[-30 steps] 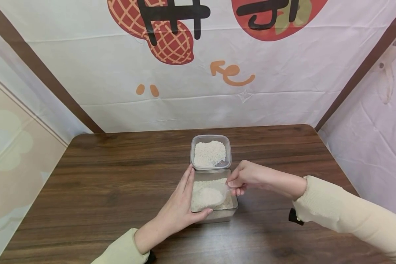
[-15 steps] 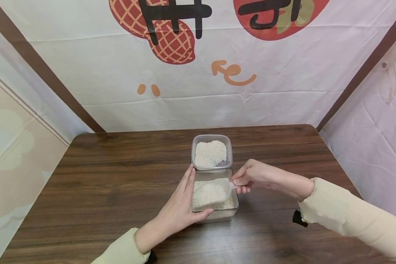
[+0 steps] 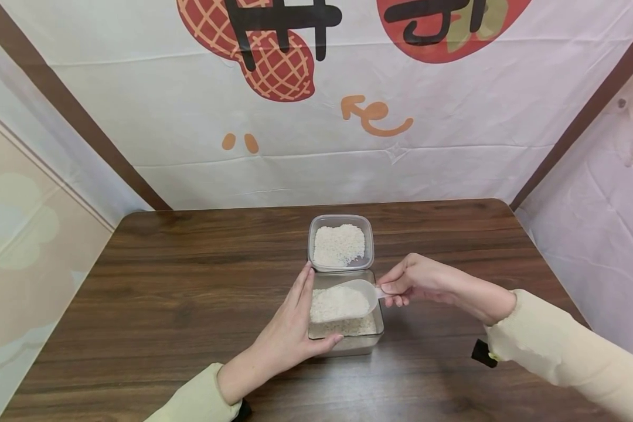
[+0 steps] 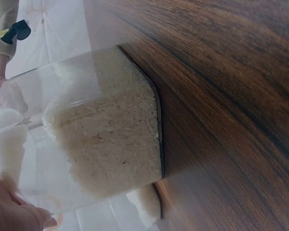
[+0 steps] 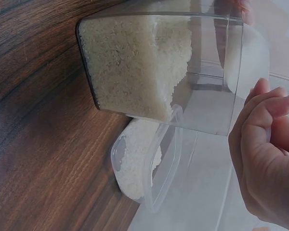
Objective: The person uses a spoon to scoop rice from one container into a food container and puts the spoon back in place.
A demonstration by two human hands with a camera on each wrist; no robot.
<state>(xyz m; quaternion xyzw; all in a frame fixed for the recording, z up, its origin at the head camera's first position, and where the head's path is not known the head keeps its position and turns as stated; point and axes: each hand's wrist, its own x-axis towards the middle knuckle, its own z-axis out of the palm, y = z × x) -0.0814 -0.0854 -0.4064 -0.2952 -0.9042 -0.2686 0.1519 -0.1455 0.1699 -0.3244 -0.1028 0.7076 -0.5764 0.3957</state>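
In the head view a clear, deep rice container (image 3: 348, 346) stands on the table, part filled with rice. My left hand (image 3: 279, 331) rests against its near left corner, fingers straight along the left rim and thumb over the near wall. My right hand (image 3: 424, 284) pinches the handle of a translucent white scoop (image 3: 370, 291). Heaped with rice (image 3: 340, 303), the scoop is held inside the rim, over the container's rice. Its left end is hidden behind my left hand. Through the clear wall in the right wrist view the container's rice (image 5: 130, 67) shows a sloping surface.
Directly behind the container sits a shallow, square plastic tub (image 3: 312, 237) with a heap of rice (image 3: 339, 243). Both stand on a dark wooden table (image 3: 200, 281). A printed cloth backdrop (image 3: 190, 117) hangs behind the table.
My right hand has moved right and slightly back, raising the scoop from the container's rice with a load in it. The left hand stays at the container.
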